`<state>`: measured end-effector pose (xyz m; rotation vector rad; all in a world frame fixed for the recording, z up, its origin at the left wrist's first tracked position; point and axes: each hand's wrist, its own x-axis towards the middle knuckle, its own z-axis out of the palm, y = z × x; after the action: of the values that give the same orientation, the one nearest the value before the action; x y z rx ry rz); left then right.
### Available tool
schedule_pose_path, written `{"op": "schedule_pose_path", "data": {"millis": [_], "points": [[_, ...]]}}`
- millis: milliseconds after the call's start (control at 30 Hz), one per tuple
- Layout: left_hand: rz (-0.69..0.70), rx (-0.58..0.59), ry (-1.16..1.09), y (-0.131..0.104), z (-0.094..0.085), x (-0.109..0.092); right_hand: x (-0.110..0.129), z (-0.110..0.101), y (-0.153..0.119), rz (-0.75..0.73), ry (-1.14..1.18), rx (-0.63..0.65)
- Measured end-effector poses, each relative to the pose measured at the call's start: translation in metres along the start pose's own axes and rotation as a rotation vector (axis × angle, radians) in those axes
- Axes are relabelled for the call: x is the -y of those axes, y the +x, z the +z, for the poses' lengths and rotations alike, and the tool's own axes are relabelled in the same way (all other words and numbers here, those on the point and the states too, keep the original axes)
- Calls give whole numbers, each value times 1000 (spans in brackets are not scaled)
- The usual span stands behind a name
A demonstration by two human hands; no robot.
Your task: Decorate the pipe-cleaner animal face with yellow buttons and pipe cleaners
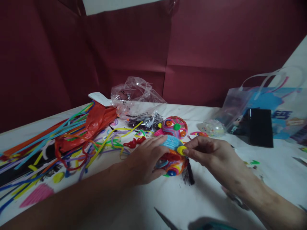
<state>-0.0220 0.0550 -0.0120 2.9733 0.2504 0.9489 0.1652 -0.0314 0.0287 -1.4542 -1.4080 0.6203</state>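
Observation:
My left hand point(146, 159) is closed around a colourful round craft figure point(178, 166) made of pipe cleaners, with a blue eye and a light-blue top point(172, 142). Between the thumb and fingertips of my right hand point(211, 150) is a small yellow pipe-cleaner disc point(181, 150), touching the figure's upper right edge. A strip of black mesh point(190, 172) hangs from the figure's right side. Just behind it lies a second pipe-cleaner figure point(174, 127), pink with orange eyes and a green nose. My left palm and fingers hide part of the held figure.
Loose pipe cleaners point(69, 124) and a red plastic bag point(98, 119) spread over the left. A clear plastic bag point(136, 95) lies at the back. On the right stand a dark phone point(261, 127), a clear dome point(213, 127) and a carrier bag point(266, 95). Scissors point(165, 218) lie in front.

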Motion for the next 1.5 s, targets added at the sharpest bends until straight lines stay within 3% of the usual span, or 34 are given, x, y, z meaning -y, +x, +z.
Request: {"op": "schedule_pose_path", "data": {"millis": [500, 933, 1200, 1500], "points": [[-8, 24, 5, 2, -2, 0, -15, 3, -3, -218, -93, 26], [-21, 9, -8, 4, 0, 1, -17, 1, -3, -526, -328, -13], [-22, -14, 9, 6, 1, 0, -16, 0, -2, -627, -387, -19], [-35, -13, 13, 6, 1, 1, -17, 0, -2, -637, -403, -4]]}}
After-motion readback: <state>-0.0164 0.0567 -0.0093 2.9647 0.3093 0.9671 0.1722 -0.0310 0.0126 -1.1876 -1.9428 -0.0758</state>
